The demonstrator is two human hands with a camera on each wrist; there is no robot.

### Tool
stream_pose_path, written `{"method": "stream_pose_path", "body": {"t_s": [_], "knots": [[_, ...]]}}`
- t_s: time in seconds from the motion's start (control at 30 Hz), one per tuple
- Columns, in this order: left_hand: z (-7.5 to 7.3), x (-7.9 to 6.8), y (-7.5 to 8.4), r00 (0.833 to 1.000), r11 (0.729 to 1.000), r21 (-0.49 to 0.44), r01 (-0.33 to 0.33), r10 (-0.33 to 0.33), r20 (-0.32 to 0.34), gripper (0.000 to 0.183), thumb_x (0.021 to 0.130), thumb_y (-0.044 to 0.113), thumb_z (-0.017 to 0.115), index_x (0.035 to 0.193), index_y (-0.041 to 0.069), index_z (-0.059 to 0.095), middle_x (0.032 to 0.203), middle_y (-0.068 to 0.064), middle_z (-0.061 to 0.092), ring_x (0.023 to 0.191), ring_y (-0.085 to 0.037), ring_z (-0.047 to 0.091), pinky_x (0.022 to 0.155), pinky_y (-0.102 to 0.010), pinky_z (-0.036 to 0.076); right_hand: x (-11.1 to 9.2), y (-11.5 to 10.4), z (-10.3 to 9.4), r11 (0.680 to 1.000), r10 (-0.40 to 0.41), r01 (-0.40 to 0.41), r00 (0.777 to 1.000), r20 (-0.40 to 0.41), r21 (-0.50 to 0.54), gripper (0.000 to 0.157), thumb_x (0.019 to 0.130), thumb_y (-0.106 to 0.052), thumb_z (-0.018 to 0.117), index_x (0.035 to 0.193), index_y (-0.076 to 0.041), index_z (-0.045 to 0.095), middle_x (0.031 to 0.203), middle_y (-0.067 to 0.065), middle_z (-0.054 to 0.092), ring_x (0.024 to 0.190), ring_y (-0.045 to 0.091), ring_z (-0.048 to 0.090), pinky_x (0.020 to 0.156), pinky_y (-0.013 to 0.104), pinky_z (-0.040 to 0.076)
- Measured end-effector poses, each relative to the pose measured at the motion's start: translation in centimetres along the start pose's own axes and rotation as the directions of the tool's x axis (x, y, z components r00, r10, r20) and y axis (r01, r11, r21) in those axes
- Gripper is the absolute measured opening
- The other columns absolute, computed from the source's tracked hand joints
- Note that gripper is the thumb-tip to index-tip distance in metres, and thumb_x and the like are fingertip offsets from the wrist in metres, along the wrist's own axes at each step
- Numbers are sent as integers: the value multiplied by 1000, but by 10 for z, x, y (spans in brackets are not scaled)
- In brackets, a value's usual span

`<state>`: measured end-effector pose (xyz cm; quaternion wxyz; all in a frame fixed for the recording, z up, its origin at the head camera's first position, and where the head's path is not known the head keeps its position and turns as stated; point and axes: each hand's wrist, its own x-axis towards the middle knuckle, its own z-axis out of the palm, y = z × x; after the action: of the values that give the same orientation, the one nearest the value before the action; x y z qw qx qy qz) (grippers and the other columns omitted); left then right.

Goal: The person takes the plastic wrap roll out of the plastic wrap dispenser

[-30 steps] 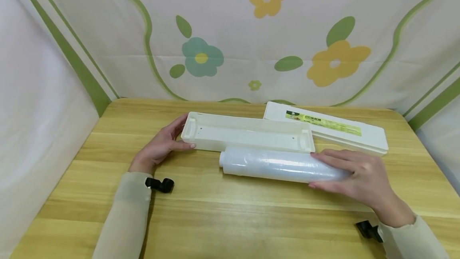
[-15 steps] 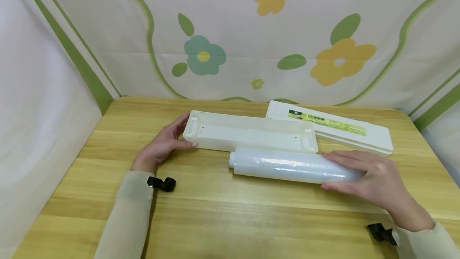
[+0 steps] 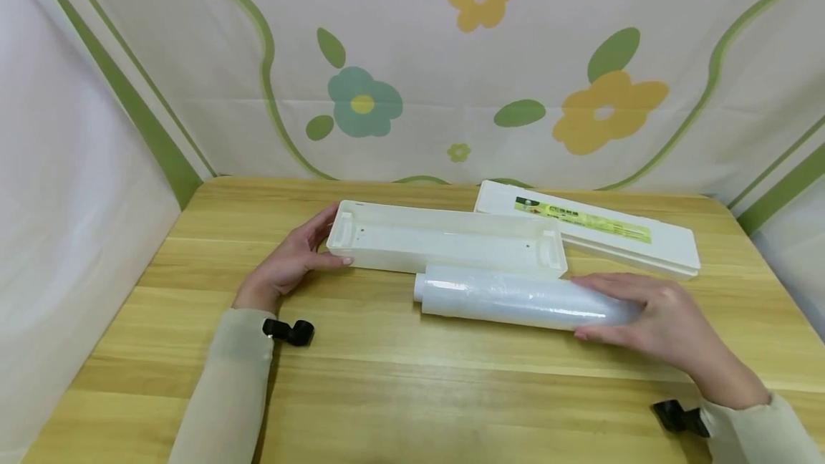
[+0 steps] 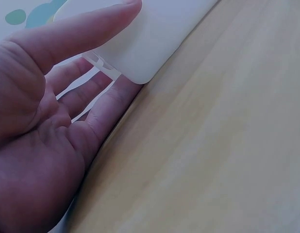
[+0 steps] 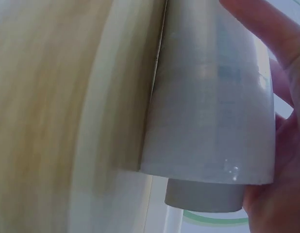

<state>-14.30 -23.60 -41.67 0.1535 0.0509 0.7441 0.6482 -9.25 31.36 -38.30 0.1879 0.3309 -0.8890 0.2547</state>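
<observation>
A long white plastic box [image 3: 445,238] lies open side up on the table, with nothing inside it. My left hand [image 3: 290,263] grips its left end, thumb on the near wall [image 4: 145,39] and fingers behind. In front of the box lies a roll of cling film [image 3: 503,297], its core poking out at the left end. My right hand [image 3: 664,321] holds the roll's right end, thumb on the near side and fingers over the far side. In the right wrist view the roll [image 5: 208,107] sits against the palm, close to the tabletop.
Behind the box, to the right, lies a flat white lid [image 3: 593,231] with a yellow-green label. The wooden table [image 3: 412,392] reaches back to a flower-printed curtain [image 3: 425,56]. A black clip [image 3: 290,331] is on the left sleeve and another [image 3: 679,417] on the right.
The roll of cling film has shifted a little to the right along with my right hand. My left hand and the box stay in place; the view wobbles slightly.
</observation>
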Motion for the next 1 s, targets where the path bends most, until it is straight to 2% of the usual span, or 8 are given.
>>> {"method": "stream_pose_path", "body": {"t_s": [0.17, 0.33, 0.5, 0.7, 1.0], "knots": [[0, 0, 0, 1000, 1000, 1, 5, -5, 2, 108, 87, -1, 86, 173, 28, 26, 175, -1, 34, 161, -25, 28, 109, -13, 41, 0, -5, -1, 998, 67, -66, 997, 27, -20, 81, 43, -34, 110, 120, -31, 84, 111, 3, 84, 115, -23, 57, 100, -3, 37], [0, -1, 1, 1000, 1000, 3, 4, -4, 5, 108, 88, -1, 85, 173, 27, 25, 175, -2, 33, 161, -26, 28, 109, -13, 41, 0, -5, -1, 994, 100, -98, 994, 38, -50, 81, 43, -36, 110, 119, -34, 84, 112, -2, 84, 105, -4, 72, 97, -2, 39], [0, -2, 1, 1000, 1000, 7, 5, -5, 2, 108, 88, 0, 86, 173, 27, 25, 175, -3, 34, 162, -26, 27, 109, -12, 41, 1, -5, -1, 992, 111, -107, 992, 55, -69, 81, 43, -40, 110, 119, -34, 83, 112, -2, 84, 99, 12, 79, 93, 0, 43], [0, 0, -1, 1000, 1000, -1, -1, 1, 16, 108, 88, 0, 86, 173, 28, 26, 175, -2, 34, 160, -26, 30, 109, -13, 41, 2, -6, -3, 987, 161, -157, 983, 89, -46, 79, 46, -43, 110, 120, -35, 83, 111, -3, 84, 100, 7, 76, 89, 1, 43], [-2, 0, -1, 1000, 1000, 10, -1, 0, 31, 110, 89, 2, 86, 174, 27, 21, 177, 0, 29, 164, -22, 23, 112, -12, 39, 6, -9, -7, 962, 272, -273, 944, 188, -22, 71, 59, -47, 106, 125, -39, 80, 116, -1, 83, 105, -5, 68, 86, 0, 42]]}}
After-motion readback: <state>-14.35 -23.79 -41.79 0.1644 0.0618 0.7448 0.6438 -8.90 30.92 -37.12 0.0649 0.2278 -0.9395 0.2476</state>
